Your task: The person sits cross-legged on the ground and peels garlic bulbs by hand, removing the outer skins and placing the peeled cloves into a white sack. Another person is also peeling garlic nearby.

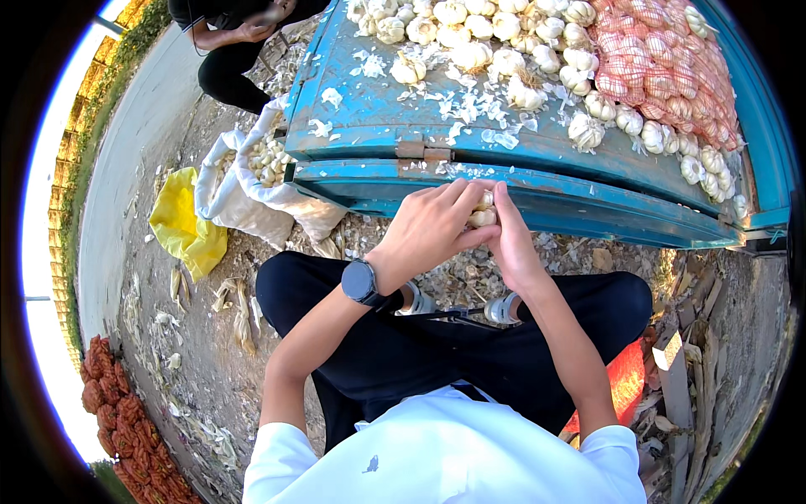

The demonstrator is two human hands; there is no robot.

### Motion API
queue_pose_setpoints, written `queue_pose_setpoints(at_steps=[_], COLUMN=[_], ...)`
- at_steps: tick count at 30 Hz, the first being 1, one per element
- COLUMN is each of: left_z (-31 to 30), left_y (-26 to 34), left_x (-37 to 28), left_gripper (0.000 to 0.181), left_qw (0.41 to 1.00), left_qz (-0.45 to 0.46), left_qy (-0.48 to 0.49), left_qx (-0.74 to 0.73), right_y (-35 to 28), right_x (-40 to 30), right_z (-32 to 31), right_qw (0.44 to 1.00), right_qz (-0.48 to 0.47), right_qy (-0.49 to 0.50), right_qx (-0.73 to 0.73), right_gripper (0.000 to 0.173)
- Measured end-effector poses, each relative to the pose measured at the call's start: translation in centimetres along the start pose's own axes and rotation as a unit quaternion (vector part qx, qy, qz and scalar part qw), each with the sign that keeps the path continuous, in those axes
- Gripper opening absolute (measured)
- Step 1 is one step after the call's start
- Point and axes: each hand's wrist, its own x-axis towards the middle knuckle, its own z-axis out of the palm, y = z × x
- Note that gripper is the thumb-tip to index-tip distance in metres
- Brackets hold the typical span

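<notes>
Between my two hands is a garlic bulb point(483, 217), partly hidden by my fingers. My left hand point(434, 220), with a dark watch point(359, 281) on its wrist, curls around it from one side. From the other side my right hand point(513, 236) presses against the bulb. Both hands are just in front of the lowered edge of a blue metal truck bed point(378, 135). Loose garlic bulbs point(475, 28) are heaped on the bed, with papery skins point(469, 107) scattered near me. A single bulb point(408, 69) lies apart from the heap.
A red mesh sack of garlic point(661, 63) rests on the bed. To the left stand a white sack of peeled cloves point(267, 164), another white sack point(217, 189) and a yellow bag point(182, 220). A seated person point(233, 63) is beyond them. Wood pieces point(677, 403) lie at right.
</notes>
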Motion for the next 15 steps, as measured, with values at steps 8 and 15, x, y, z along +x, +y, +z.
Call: queue_pose_setpoints(at_steps=[8,15], left_z=[3.6,5.7], left_y=[-1.7,-2.4], left_x=[0.0,-1.5], left_gripper=[0.048,0.038], left_qw=[0.998,0.992], left_qz=[0.041,0.053], left_qy=[0.03,0.114], left_qx=[0.033,-0.002], right_y=[0.6,2.2], right_x=[0.6,1.0], right_z=[-2.0,0.0], right_qw=[0.999,0.991], right_qz=[-0.005,-0.118], right_qy=[-0.028,0.041], right_qx=[-0.024,-0.055], right_gripper=[0.036,0.043])
